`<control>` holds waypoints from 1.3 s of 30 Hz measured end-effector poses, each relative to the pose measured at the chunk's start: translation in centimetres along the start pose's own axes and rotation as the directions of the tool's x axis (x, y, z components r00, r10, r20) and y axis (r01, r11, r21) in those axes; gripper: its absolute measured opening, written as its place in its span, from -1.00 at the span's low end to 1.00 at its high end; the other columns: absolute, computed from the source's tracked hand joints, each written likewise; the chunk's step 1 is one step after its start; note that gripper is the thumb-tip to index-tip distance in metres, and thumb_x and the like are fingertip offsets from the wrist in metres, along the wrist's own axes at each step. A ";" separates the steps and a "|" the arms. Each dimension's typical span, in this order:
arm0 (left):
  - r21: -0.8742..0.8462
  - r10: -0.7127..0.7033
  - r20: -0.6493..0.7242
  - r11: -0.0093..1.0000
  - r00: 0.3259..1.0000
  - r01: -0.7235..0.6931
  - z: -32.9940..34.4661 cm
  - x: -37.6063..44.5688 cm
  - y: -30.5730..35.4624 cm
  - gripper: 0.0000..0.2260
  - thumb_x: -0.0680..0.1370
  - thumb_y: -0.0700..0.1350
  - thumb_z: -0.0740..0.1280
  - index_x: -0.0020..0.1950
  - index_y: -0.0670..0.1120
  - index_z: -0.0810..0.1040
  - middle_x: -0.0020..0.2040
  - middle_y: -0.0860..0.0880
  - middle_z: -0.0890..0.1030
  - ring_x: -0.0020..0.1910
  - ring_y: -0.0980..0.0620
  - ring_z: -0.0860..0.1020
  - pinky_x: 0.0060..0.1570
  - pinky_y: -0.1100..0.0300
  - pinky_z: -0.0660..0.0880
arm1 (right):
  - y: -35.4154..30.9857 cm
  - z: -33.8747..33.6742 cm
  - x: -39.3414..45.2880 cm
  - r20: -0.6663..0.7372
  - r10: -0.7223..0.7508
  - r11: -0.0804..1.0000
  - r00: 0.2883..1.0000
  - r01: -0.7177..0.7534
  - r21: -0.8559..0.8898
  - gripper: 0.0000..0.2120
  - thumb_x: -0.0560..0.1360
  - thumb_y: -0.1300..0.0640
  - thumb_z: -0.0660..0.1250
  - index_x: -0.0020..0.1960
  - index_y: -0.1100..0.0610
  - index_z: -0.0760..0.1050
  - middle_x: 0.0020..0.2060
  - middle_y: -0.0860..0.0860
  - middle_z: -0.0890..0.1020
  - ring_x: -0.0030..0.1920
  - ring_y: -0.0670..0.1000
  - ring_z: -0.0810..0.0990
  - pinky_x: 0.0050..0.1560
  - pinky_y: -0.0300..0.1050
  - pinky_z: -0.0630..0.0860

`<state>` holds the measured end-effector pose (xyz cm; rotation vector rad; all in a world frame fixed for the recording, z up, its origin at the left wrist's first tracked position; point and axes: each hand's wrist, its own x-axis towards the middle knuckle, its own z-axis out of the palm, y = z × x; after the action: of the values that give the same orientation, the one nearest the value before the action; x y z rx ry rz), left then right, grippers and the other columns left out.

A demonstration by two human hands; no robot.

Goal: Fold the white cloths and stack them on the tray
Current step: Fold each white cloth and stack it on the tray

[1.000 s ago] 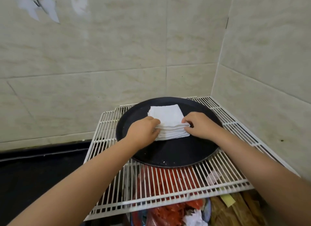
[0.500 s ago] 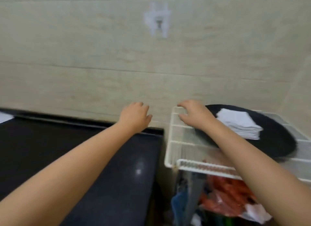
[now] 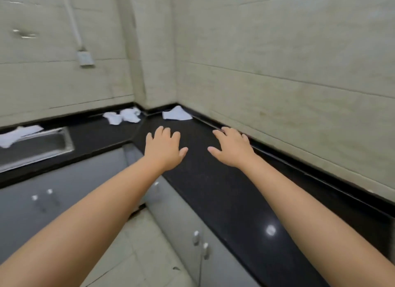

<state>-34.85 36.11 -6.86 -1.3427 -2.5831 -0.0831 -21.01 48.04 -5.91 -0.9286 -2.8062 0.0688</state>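
Loose white cloths lie on the black counter (image 3: 213,179) near the far corner: one flat cloth (image 3: 176,114) by the right wall and a crumpled pair (image 3: 124,116) left of the corner. Another white cloth (image 3: 18,135) hangs over the sink's far edge. My left hand (image 3: 163,150) and my right hand (image 3: 232,148) are stretched out above the counter, palms down, fingers apart, holding nothing. Both are short of the flat cloth. The tray and its folded stack are out of view.
A steel sink (image 3: 36,147) is set into the counter at the left. Grey cabinet doors with knobs (image 3: 199,239) run below the counter. Tiled walls meet at the corner, with a white socket (image 3: 85,59) on the left wall.
My view has swung left from the tray on the wire rack to the counter corner. Both hands left the folded stack and now reach out empty over the counter.
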 end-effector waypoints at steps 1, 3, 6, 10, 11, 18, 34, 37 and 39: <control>0.008 -0.032 0.016 0.999 0.999 0.032 1.1 0.7 -2.1 -0.52 0.59 0.15 0.08 0.40 -0.10 0.25 0.44 -0.14 0.25 0.49 -0.14 0.08 0.40 -0.11 0.15 | -1.5 1.2 2.0 0.016 -0.025 1.000 1.000 0.025 0.008 -0.46 0.55 -0.12 0.13 0.45 0.09 0.14 0.45 0.12 0.19 0.46 0.14 0.13 0.43 0.19 0.13; 0.016 -0.088 0.042 0.996 0.995 0.087 3.1 2.6 -6.1 -0.53 0.58 0.15 0.11 0.38 -0.10 0.27 0.41 -0.14 0.29 0.47 -0.14 0.12 0.38 -0.10 0.18 | -4.2 3.4 6.2 0.043 -0.061 0.998 0.997 0.060 0.032 -0.46 0.55 -0.11 0.13 0.44 0.10 0.16 0.45 0.13 0.20 0.46 0.14 0.15 0.43 0.17 0.17; 0.012 -0.148 0.052 0.989 0.988 0.148 5.5 7.3 -11.3 -0.54 0.56 0.15 0.14 0.35 -0.11 0.31 0.36 -0.14 0.35 0.42 -0.13 0.20 0.34 -0.07 0.24 | -7.3 6.0 13.5 0.064 -0.107 0.993 0.992 0.103 0.059 -0.47 0.54 -0.10 0.14 0.43 0.11 0.17 0.44 0.14 0.22 0.45 0.16 0.18 0.41 0.17 0.21; 0.000 -0.196 0.101 0.980 0.975 0.197 7.8 14.8 -17.6 -0.55 0.56 0.14 0.15 0.34 -0.11 0.33 0.35 -0.14 0.36 0.40 -0.13 0.24 0.34 -0.06 0.25 | -10.6 8.0 24.2 0.088 -0.143 0.986 0.986 0.134 0.097 -0.48 0.54 -0.09 0.15 0.43 0.11 0.19 0.42 0.13 0.26 0.41 0.16 0.23 0.36 0.16 0.27; 0.007 -0.201 0.109 0.979 0.973 0.201 8.2 16.6 -19.2 -0.55 0.56 0.14 0.15 0.34 -0.11 0.32 0.36 -0.14 0.35 0.40 -0.14 0.23 0.34 -0.07 0.25 | -11.4 8.3 26.8 0.090 -0.152 0.984 0.984 0.142 0.103 -0.48 0.54 -0.09 0.15 0.42 0.11 0.19 0.41 0.13 0.27 0.41 0.16 0.25 0.35 0.15 0.29; 0.002 -0.266 0.140 0.963 0.954 0.268 12.5 26.7 -30.2 -0.56 0.56 0.12 0.15 0.34 -0.12 0.33 0.35 -0.14 0.36 0.39 -0.12 0.25 0.33 -0.05 0.25 | -17.9 12.2 41.5 0.102 -0.223 0.969 0.969 0.209 0.130 -0.49 0.53 -0.08 0.17 0.39 0.15 0.24 0.36 0.14 0.34 0.36 0.17 0.32 0.29 0.12 0.34; -0.083 -0.100 0.319 0.988 0.943 0.133 29.0 53.6 -50.7 -0.56 0.59 0.11 0.12 0.37 -0.12 0.30 0.37 -0.14 0.33 0.39 -0.12 0.25 0.35 -0.04 0.25 | -26.0 28.9 70.7 0.315 0.038 0.987 0.948 -0.084 0.134 -0.60 0.54 0.01 0.19 0.31 0.17 0.35 0.28 0.15 0.42 0.29 0.17 0.39 0.23 0.06 0.42; -0.111 -0.090 0.346 0.984 0.934 0.136 32.2 56.5 -52.0 -0.57 0.59 0.10 0.13 0.35 -0.12 0.32 0.33 -0.13 0.37 0.36 -0.10 0.30 0.32 -0.02 0.30 | -26.5 32.7 74.3 0.350 0.048 0.979 0.935 -0.114 0.171 -0.69 0.53 0.04 0.21 0.18 0.20 0.46 0.15 0.16 0.52 0.17 0.18 0.49 0.11 0.03 0.49; -0.122 -0.092 0.357 0.982 0.930 0.144 34.1 58.2 -52.7 -0.59 0.58 0.09 0.14 0.33 -0.14 0.34 0.28 -0.13 0.41 0.32 -0.10 0.33 0.27 -0.01 0.33 | -26.9 35.2 76.9 0.358 0.049 0.973 0.933 -0.125 0.194 -0.74 0.52 0.08 0.22 0.08 0.22 0.52 0.05 0.18 0.56 0.08 0.20 0.53 0.00 0.01 0.50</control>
<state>-115.95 57.42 -23.87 -1.3536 -3.0101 -0.0588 -104.01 72.65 -25.47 -1.0797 -2.9881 0.5957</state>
